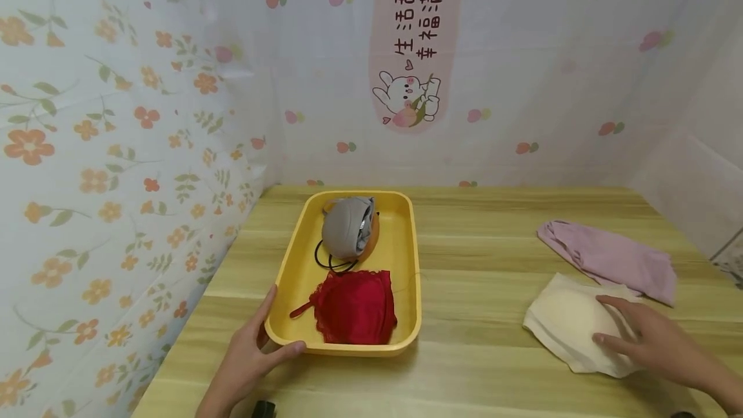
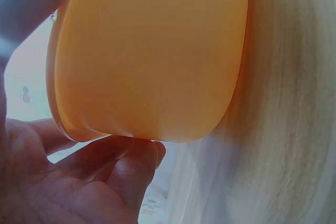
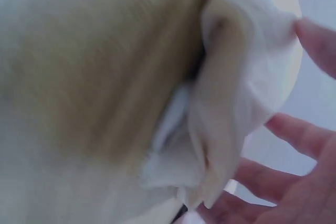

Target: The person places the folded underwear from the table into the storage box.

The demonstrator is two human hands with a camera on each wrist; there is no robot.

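My left hand (image 1: pixel 246 353) grips the near left corner of a yellow tray (image 1: pixel 416 257), thumb at the front rim and fingers along the left side. In the left wrist view the tray's wall (image 2: pixel 152 61) fills the middle, between thumb and fingers. Inside the tray lie a red lace bra (image 1: pixel 360 308), folded to a cup, and behind it a grey bra (image 1: pixel 342 231). On the right, a folded cream bra (image 1: pixel 571 321) lies on the table. My right hand (image 1: pixel 656 340) touches its cup with spread, relaxed fingers; fingertips rest against the fabric (image 3: pixel 252 72).
A folded mauve garment (image 1: pixel 615 257) lies behind the cream bra on the wooden table (image 1: pixel 476 321). Black cord loops (image 1: pixel 336 265) stick out beside the grey bra. Patterned cloth walls (image 1: pixel 511 69) enclose the back and sides. A small black object (image 1: pixel 264 409) shows at the bottom edge.
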